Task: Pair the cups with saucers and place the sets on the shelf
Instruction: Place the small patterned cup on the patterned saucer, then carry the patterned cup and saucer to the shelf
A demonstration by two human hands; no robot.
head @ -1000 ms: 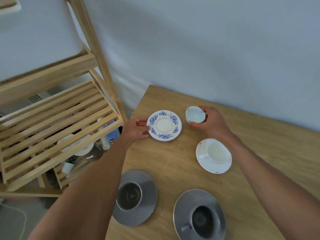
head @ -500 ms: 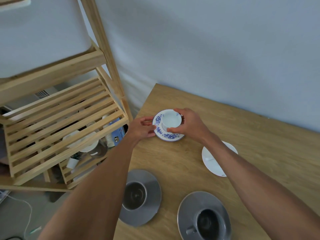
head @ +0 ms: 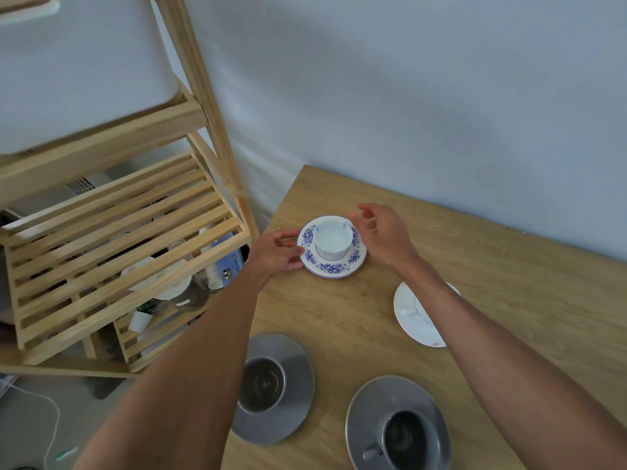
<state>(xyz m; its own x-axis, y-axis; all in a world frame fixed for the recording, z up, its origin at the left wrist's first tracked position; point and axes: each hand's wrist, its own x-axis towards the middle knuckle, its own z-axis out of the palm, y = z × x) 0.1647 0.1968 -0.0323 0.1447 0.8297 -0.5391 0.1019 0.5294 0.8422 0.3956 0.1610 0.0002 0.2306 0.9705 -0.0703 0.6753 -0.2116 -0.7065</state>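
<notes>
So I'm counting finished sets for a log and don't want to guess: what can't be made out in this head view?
- White saucer: the right forearm crosses it, so whether a cup sits on it is unclear.
- Right grey saucer: cut off by the bottom edge.
- Items on the lower shelf: slats cover them; too broken up to identify.
- Left hand on the floral saucer: fingers below the rim are hidden.

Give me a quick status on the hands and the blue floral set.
Left hand fingers on the floral saucer rim. Right hand open beside the white cup, not gripping. Cup seated upright on saucer. Slatted shelf tier at left unobstructed.
</notes>
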